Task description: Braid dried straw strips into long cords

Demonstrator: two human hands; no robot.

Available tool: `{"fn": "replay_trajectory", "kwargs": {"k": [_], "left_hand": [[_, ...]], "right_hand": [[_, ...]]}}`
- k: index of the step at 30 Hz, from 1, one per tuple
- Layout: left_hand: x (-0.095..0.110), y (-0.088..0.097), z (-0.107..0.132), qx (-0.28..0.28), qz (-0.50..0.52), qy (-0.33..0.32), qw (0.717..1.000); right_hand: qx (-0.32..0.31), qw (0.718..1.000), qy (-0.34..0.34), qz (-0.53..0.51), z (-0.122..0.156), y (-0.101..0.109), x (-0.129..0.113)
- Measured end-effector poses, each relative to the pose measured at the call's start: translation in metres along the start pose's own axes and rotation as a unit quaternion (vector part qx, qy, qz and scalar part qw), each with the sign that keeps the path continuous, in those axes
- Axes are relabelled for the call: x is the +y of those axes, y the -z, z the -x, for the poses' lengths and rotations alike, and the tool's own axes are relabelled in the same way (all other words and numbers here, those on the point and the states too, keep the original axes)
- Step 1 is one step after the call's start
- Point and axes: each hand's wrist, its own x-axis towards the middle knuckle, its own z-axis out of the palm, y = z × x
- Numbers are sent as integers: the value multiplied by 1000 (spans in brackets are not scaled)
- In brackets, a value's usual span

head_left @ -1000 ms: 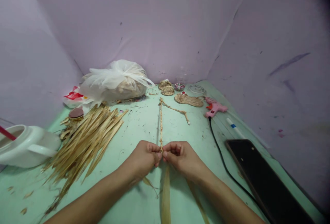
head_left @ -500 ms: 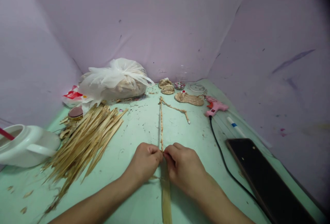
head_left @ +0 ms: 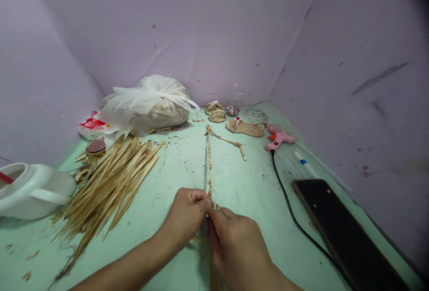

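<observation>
A thin braid of dried plant fibre point(head_left: 210, 166) runs straight away from me across the table, its far end bending off to the right. At its near end my left hand point(head_left: 187, 214) is closed, thumb and finger pinching the braid. Against those fingertips my right hand point(head_left: 237, 239) is closed too, pinching a strand of the fibre. A short strand end sticks out above the right fingers. Under the right hand a flat strip point(head_left: 215, 280) hangs toward me, mostly hidden. The exact crossing of the strands is covered by my fingertips.
Dried leaf strips point(head_left: 110, 192) lie left, beside a white pot point(head_left: 40, 190) and a tied plastic bag point(head_left: 147, 107). Woven slippers point(head_left: 246, 128) and a bead jar point(head_left: 232, 110) stand at the back. A pink glue gun point(head_left: 279, 137), its cord and a phone point(head_left: 338, 224) are right.
My right hand has moved slightly down and toward the left hand, covering more of the flat strip. The left hand keeps its pinch on the braid.
</observation>
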Motion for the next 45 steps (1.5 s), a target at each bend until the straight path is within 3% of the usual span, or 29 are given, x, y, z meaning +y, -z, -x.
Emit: {"fn": "replay_trajectory", "kwargs": {"k": [3,5,6,8,10,14,15,17,21,26,29,32,37,45], "left_hand": [[3,5,-3,-24,-18,10,999],[7,9,-3,-52,-17,24,998],[10,10,-3,-68,-15,29,997],[14,12,-3,-93,-10,37,995],[16,12,-3,-102,-7,40,994],[15,11,-4,-143,14,16,989],[14,11,-5,-158,17,7,987],[11,12,-6,-164,2,-2,987],[4,15,-9,-123,-80,-9,989],[5,16,-3,-50,-274,-44,960],[11,15,7,21,-397,-84,914],[17,11,19,54,-501,-111,857],[20,-3,37,55,-596,-108,794],[1,-21,45,45,-688,-132,713]], "right_hand": [[-41,993,-9,-106,-1,15,4],[-74,978,-63,-184,-7,28,15],[-59,968,-85,-227,-12,34,21],[31,945,-136,-296,-22,40,33],[43,905,-164,-390,-30,37,39],[-125,778,-191,-585,-35,19,33],[-142,759,-196,-604,-35,15,30],[-133,767,-202,-594,-34,10,27],[-98,838,-204,-496,-34,7,31],[-65,863,-198,-460,-36,3,33],[-44,861,-217,-457,-37,1,30],[-42,853,-243,-460,-36,2,26],[-56,834,-247,-490,-33,6,21],[-54,787,-278,-548,-30,0,21]]}}
